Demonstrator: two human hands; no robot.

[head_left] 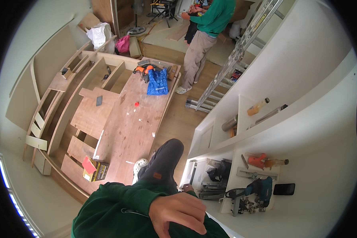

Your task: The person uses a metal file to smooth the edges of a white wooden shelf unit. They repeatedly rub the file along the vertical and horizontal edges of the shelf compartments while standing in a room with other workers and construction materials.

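Note:
My left hand (178, 213) hangs in front of my green hoodie (115, 202), palm down. Its fingers are loosely bent, with a gap between them and the thumb, and no held thing shows. Beyond it, a small part of my right hand (187, 188) shows beside the lower white shelf opening; its fingers are mostly hidden. To the right, a teal power tool (261, 190) lies on the shelf among small metal parts (248, 207). Close to it are a black phone (284, 189), a red-orange object (257, 160) and a bottle (275, 162).
My foot in a white clog (139, 168) rests on a wooden platform (135, 123) with open framing at left. On it are a blue bag (158, 83), an orange tool (146, 69) and a box (96, 169). A ladder (238, 55) leans near another person (210, 23).

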